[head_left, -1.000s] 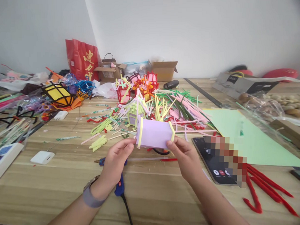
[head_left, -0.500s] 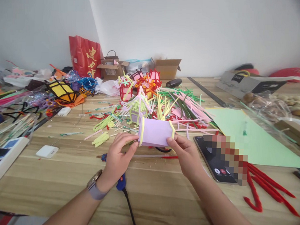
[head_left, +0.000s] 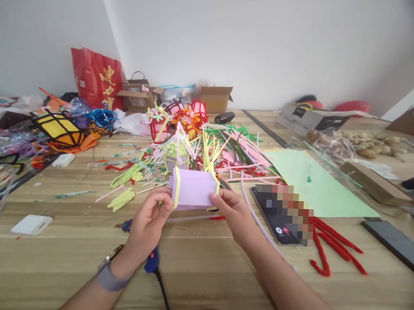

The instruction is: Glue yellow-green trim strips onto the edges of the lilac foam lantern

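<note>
Held between both hands above the table is a lilac paper lantern body [head_left: 194,187], lying sideways with pale yellow fuzzy edging at each end. My left hand [head_left: 152,216] pinches its left edge between thumb and fingers. At the right end, my right hand [head_left: 233,215] grips the lower corner, thumb on the near face. Below the left hand lies a blue glue gun [head_left: 152,261] with a black cord, partly hidden by the hand. Just behind the lantern body stands a finished-looking lantern [head_left: 176,151] in lilac and yellow-green.
Pink and green pipe cleaners [head_left: 251,150] lie heaped behind the hands. A phone [head_left: 271,215] and red pipe cleaners [head_left: 340,247] are at right, near a pale green sheet [head_left: 325,187]. A white charger [head_left: 31,225] and a yellow-black lantern [head_left: 59,126] are at left.
The view has turned to the right, so the table's things sit further left in it. Both hands keep hold of the lantern body, which is tilted slightly differently.
</note>
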Demonstrator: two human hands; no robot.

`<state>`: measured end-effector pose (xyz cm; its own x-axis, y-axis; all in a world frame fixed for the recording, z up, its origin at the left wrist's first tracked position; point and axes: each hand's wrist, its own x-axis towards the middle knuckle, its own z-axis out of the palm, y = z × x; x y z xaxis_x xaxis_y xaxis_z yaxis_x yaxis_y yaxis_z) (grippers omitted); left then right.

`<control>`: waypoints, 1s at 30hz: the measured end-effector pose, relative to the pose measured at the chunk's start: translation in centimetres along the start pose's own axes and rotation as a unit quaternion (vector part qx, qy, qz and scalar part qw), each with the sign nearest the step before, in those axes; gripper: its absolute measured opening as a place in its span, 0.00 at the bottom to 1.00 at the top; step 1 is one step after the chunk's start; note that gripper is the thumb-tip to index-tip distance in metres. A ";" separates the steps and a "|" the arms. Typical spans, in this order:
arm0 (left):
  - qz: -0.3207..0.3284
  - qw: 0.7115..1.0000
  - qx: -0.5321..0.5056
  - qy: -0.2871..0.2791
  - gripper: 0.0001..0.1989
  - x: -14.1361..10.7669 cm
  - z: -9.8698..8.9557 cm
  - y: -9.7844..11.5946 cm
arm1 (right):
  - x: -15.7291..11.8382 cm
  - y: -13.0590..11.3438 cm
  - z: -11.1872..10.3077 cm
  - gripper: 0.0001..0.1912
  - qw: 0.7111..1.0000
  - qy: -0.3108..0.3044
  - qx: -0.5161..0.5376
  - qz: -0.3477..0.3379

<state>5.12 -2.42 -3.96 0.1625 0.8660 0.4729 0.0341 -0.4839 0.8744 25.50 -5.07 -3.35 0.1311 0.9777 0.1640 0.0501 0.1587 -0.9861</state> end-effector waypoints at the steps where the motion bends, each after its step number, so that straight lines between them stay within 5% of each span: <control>1: -0.019 0.999 -0.032 0.004 0.10 0.0 0.1 -0.1 | 0.0 0.0 -0.1 0.24 1.000 -0.001 0.004 0.000; 11: -0.079 0.988 -0.083 0.107 0.18 0.7 0.2 -0.7 | 0.7 0.5 -1.3 0.22 1.000 0.021 -0.018 0.003; 20: -0.121 0.982 -0.085 0.117 0.20 0.9 -0.2 -0.5 | 0.3 0.6 -0.9 0.17 0.951 -0.020 -0.214 -0.221; 25: -0.196 0.962 -0.182 0.050 0.18 1.3 0.4 0.1 | 0.5 0.8 -0.9 0.12 0.895 -0.057 -0.283 -0.341; 30: -0.211 0.951 -0.224 0.037 0.11 1.4 0.7 0.6 | 0.8 1.4 -1.1 0.08 0.882 -0.042 -0.311 -0.351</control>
<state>6.04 -1.56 -2.85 0.1571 0.9856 0.0618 -0.3458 -0.0037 0.9383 26.78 -4.22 -4.56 -0.2204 0.6798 0.6995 0.6277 0.6477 -0.4317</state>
